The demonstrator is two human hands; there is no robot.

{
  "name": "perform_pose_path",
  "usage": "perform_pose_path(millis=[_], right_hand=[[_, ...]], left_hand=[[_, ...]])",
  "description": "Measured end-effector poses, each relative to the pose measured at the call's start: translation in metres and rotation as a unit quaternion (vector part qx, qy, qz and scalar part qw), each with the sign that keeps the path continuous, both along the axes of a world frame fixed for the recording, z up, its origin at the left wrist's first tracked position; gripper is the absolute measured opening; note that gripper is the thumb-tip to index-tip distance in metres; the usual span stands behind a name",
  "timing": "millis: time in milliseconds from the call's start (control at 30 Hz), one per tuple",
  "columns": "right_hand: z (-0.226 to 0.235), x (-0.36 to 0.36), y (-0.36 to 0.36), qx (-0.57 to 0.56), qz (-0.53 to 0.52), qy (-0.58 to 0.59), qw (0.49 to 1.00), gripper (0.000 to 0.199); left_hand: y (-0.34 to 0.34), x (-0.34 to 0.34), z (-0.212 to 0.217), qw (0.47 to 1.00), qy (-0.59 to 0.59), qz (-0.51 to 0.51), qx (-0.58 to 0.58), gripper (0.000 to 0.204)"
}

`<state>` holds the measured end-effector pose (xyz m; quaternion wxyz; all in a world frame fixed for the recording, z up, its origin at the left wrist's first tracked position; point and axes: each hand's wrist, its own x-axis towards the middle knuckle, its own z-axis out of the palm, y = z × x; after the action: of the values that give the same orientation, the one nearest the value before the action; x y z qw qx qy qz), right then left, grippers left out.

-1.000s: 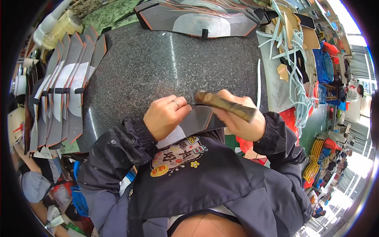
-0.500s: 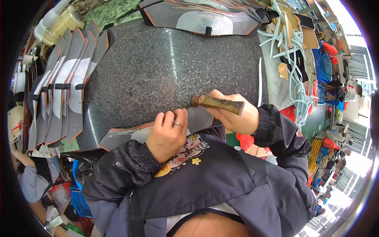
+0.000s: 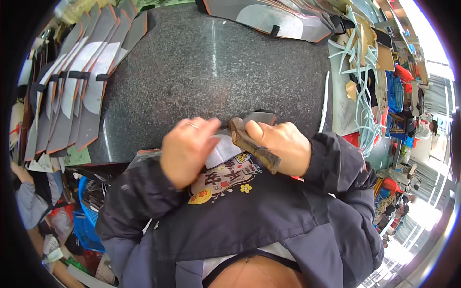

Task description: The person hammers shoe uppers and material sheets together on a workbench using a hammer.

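A worn, brownish hammer [image 3: 254, 148] is in my right hand [image 3: 286, 146], which is closed round it. Its head, with one rounded end and one flared end, slants toward my chest, and the handle is mostly hidden by the fingers. My left hand [image 3: 187, 151] hovers open over the near edge of the work surface, fingers stretched out and a little blurred. Between and beneath the hands lies a grey panel [image 3: 259, 117] with a pale patch and an orange edge. Much of that panel is covered by my hands and sleeves.
Several overlapping grey panels [image 3: 96, 103] with black tabs stand at the left of the dark speckled tabletop [image 3: 182, 72]. Another stack of panels [image 3: 269, 21] lies at the far edge. Pale strips [image 3: 362, 91] tangle at the right. A blue basket [image 3: 86, 230] and another person's arm are lower left.
My left hand has lifted off the panel and its fingers have straightened. The hammer has tilted, its flared end now nearer my chest. The whole view has shifted slightly.
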<state>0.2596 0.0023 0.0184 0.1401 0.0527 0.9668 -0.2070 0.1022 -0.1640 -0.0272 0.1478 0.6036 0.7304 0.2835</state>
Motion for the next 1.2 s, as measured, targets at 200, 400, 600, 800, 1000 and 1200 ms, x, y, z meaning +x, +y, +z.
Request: perform_pose_path(millis=[200, 400, 600, 800, 1000, 1200], right_hand=[[-0.003, -0.006, 0.011, -0.158, -0.067, 0.058, 0.983, 0.031], [0.001, -0.010, -0.015, -0.087, -0.014, 0.006, 0.996, 0.038], [0.000, -0.010, -0.009, -0.243, -0.110, -0.003, 0.964, 0.014], [0.033, -0.030, 0.045, -0.259, -0.218, 0.028, 0.941, 0.042], [-0.012, -0.050, 0.045, -0.465, -0.070, -0.035, 0.882, 0.070], [-0.012, -0.051, 0.029, -0.495, -0.157, -0.011, 0.855, 0.041]], left_hand=[[-0.033, 0.006, -0.004, 0.987, 0.142, -0.042, 0.060, 0.032], [-0.034, -0.017, 0.004, 0.993, -0.097, 0.050, -0.051, 0.027], [-0.040, -0.012, -0.002, 0.997, -0.054, 0.051, 0.013, 0.015], [-0.033, -0.006, 0.023, 0.994, 0.050, -0.020, 0.094, 0.018], [-0.006, 0.004, 0.049, 0.897, 0.230, -0.128, 0.354, 0.014], [-0.012, 0.004, 0.036, 0.878, 0.265, -0.125, 0.379, 0.014]])
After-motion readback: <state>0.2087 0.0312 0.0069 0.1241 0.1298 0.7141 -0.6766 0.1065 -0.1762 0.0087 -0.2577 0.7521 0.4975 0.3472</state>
